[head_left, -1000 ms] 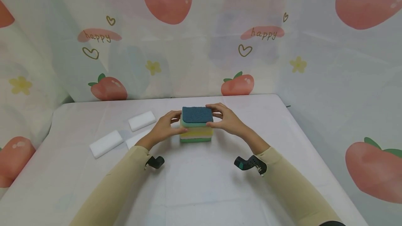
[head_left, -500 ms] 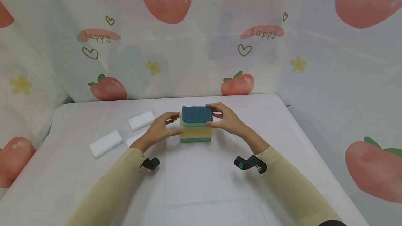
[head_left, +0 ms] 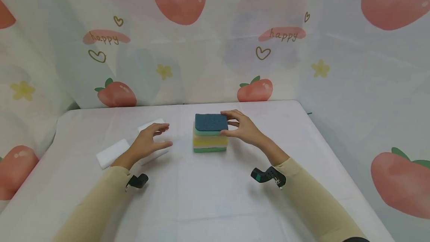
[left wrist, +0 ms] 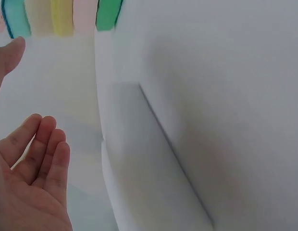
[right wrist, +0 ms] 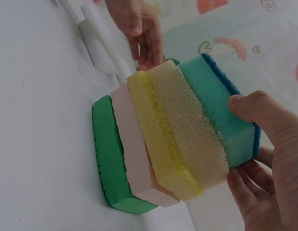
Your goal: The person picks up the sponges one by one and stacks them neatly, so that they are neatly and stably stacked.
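A stack of sponges in several colours stands mid-table. From the bottom come a green one (right wrist: 110, 154), a pale pink one (right wrist: 134, 154), a yellow one (right wrist: 156, 139), a beige one (right wrist: 187, 125) and a teal sponge (right wrist: 211, 103) with a dark blue scouring face on top. My right hand (head_left: 244, 128) holds the right end of that teal sponge, thumb on the near side and fingers on the far side. My left hand (head_left: 142, 145), fingers relaxed and holding nothing, hovers over white sponges at the left, partly hiding them.
One white block-shaped sponge (head_left: 112, 153) lies left of the left hand. Behind the hand is a second white sponge (head_left: 147, 124), and a third white sponge (left wrist: 149, 154) lies below it. A printed cloth backdrop (head_left: 208, 55) rises along the table's far edge.
My left hand has let go of the stack's left side and moved left over the white sponges. The right hand and the stack have stayed in place.
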`<state>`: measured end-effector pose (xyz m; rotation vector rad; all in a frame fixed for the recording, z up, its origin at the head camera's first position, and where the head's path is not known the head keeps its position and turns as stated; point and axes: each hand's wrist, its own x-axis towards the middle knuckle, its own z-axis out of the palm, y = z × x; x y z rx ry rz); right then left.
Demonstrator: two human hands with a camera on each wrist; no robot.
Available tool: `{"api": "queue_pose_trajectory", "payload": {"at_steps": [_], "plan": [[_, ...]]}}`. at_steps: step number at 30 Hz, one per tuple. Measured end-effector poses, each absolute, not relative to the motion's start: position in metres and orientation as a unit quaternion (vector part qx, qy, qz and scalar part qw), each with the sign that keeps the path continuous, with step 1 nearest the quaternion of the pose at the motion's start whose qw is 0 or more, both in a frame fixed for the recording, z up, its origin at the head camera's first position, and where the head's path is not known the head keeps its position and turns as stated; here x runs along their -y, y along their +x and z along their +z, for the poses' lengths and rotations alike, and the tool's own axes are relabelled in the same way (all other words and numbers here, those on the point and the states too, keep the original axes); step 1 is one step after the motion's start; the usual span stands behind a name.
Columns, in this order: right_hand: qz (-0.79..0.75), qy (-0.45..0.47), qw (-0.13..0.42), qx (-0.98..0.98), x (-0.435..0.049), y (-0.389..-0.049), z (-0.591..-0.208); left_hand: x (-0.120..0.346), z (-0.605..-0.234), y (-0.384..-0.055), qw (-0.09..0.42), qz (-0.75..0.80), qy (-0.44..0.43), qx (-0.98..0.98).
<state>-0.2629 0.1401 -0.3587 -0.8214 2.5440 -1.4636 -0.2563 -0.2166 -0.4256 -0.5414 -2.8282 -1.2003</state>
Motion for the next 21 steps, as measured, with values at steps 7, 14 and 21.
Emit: {"api": "queue_pose_trajectory", "payload": {"at_steps": [7, 14, 21], "plan": [[-0.479, -0.264, 0.046, -0.836, -0.14, -0.263, -0.359, 0.247, -0.431, -0.242, 0.01, -0.334, -0.139, 0.932], [-0.479, -0.262, 0.046, -0.837, -0.139, -0.263, -0.358, 0.264, -0.434, -0.226, 0.009, -0.288, -0.113, 0.951], [-0.481, -0.263, 0.047, -0.835, -0.14, -0.264, -0.36, 0.274, -0.439, -0.215, -0.005, -0.263, -0.097, 0.96]]}}
